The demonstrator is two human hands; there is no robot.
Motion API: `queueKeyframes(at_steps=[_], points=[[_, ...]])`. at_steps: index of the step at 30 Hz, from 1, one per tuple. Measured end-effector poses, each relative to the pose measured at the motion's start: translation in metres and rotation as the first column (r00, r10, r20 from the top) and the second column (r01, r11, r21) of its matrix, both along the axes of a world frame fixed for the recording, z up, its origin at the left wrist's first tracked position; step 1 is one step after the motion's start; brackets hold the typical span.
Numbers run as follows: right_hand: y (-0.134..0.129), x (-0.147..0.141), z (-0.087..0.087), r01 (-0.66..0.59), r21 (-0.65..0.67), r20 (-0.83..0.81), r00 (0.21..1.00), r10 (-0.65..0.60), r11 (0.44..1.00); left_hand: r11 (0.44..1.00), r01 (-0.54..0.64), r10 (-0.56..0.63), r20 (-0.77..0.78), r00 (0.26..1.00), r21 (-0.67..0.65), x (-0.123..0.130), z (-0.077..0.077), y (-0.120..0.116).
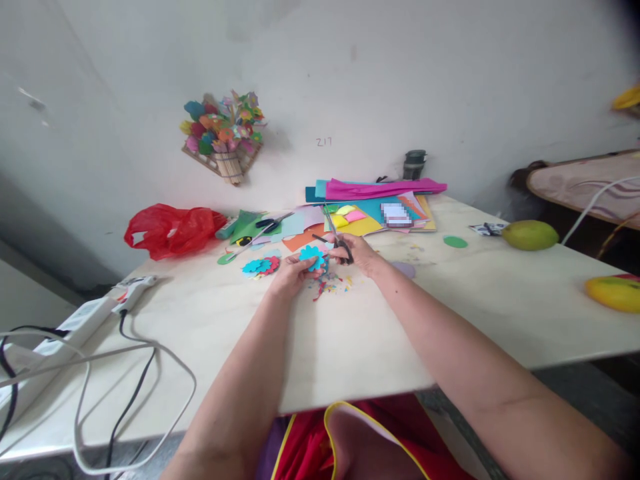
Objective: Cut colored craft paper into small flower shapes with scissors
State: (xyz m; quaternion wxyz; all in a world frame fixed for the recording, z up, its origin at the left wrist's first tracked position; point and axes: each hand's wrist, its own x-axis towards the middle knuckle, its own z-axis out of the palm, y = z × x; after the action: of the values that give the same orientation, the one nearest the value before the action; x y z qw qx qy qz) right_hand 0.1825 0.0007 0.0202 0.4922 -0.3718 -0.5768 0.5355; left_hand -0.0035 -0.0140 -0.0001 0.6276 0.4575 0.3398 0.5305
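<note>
My left hand pinches a blue paper flower with scalloped edges above the table. Close on its right, my right hand is closed around a pair of scissors, whose blades point up and away from me. Whether the blades touch the flower I cannot tell. Small coloured paper scraps lie beneath both hands. To the left of my left hand rests a small pile of cut blue and red paper flowers.
Coloured paper sheets and a second pair of scissors lie behind my hands. A red plastic bag sits at the left, above a power strip with loose cables. Mangoes rest at the right.
</note>
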Motion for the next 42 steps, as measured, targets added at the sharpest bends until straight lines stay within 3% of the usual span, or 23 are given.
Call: queueKeyframes(at_steps=[16,29,36,42], points=[[-0.001,-0.017,-0.005,0.003,-0.001,-0.130,0.991,-0.003,1.000,0.999,0.029,-0.029,-0.011,1.000,-0.023,0.003,0.000,0.001],[0.001,-0.017,-0.006,0.015,0.043,-0.043,0.999,-0.014,0.999,0.998,-0.010,0.011,-0.013,1.000,0.068,0.005,-0.003,0.004],[0.004,-0.005,-0.006,-0.081,-0.008,0.067,0.994,0.081,0.997,0.993,-0.101,0.103,-0.022,0.994,0.063,0.005,0.003,0.003],[0.004,0.007,-0.009,-0.283,-0.053,0.218,0.933,0.288,0.958,0.984,-0.174,0.174,0.017,0.985,0.031,0.004,0.003,0.004]])
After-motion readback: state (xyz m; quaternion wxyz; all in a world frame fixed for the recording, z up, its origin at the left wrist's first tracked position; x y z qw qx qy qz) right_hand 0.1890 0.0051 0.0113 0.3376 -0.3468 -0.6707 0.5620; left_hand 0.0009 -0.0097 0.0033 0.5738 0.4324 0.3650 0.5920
